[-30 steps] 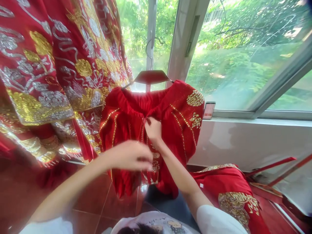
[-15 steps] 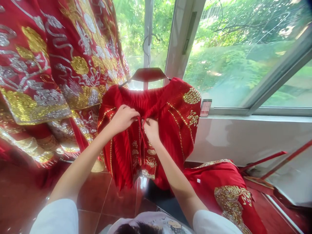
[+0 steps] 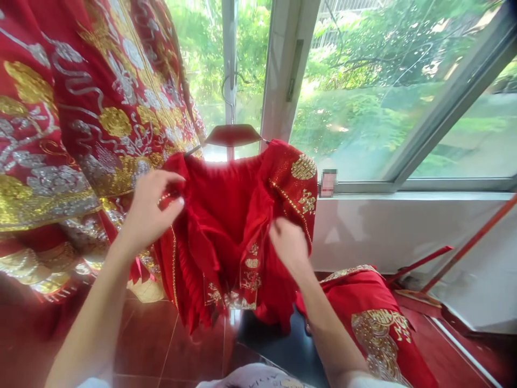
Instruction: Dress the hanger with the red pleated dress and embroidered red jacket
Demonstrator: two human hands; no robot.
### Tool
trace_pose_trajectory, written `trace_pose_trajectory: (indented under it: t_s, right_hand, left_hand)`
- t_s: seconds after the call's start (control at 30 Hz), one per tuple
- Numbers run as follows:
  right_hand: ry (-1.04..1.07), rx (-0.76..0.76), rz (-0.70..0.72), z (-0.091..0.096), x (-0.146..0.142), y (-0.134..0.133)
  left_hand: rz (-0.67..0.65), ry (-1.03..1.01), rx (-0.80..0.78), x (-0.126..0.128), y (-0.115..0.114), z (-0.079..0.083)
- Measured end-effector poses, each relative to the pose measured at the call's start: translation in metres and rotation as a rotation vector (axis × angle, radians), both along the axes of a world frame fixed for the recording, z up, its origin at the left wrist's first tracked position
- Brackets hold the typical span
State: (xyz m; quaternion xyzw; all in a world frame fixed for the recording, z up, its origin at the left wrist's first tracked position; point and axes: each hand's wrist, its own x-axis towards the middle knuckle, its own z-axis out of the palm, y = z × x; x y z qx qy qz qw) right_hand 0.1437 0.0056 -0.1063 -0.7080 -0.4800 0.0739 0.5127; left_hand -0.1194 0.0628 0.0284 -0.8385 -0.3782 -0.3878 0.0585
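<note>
Legible marks in your view: gold embroidered double-happiness sign (image 3: 304, 167) on red garment (image 3: 226, 215), panel nearest window sill (image 3: 404, 196). Second, smaller gold sign (image 3: 307, 202) just below it, same character as far as you can tell. Gold motifs on lower front band (image 3: 251, 264): too small to read. Small item (image 3: 328, 182) on sill: blurred, label unreadable. Print on pale shirt (image 3: 262, 377) at bottom edge of your view: few letters, not legible.
</note>
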Motion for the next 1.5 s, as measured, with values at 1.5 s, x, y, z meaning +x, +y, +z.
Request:
trace_pose_trajectory:
  t_s: [1.5]
  right_hand:
    - [-0.825, -0.466, 0.008, 0.054, 0.137, 0.054]
  left_hand:
    - [0.418, 0.096, -0.285, -0.090, 0.049, -0.097]
